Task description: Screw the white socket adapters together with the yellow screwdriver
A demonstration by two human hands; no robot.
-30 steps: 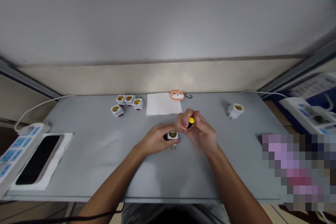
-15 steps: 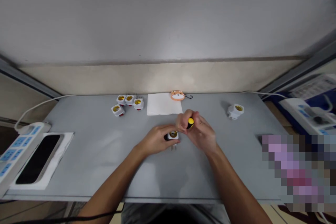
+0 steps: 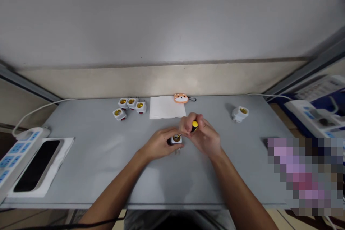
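Note:
My left hand [image 3: 161, 143] is closed around a white plug-in lamp socket [image 3: 176, 142], pressed down on the grey table with its prongs toward me. A brass-coloured threaded lining shows inside its round opening. In my right hand [image 3: 202, 133] is a screwdriver [image 3: 194, 124] with a yellow and black handle, its butt end facing up. Its shaft slants down to the left into the socket's opening; the tip is hard to make out. Several similar sockets [image 3: 140, 107] stand in a group at the back left, and one more socket [image 3: 239, 113] lies at the right.
A white paper sheet [image 3: 164, 108] and an orange animal-face case [image 3: 180, 98] with a clip lie at the back. On the left are a phone [image 3: 37, 165] and a power strip [image 3: 20, 154]. Another power strip [image 3: 309, 113] is at right, above a blurred-out patch.
The whole view has shifted slightly. Both hands keep their grip, the left on the lamp socket and the right on the screwdriver, with hardly any visible movement.

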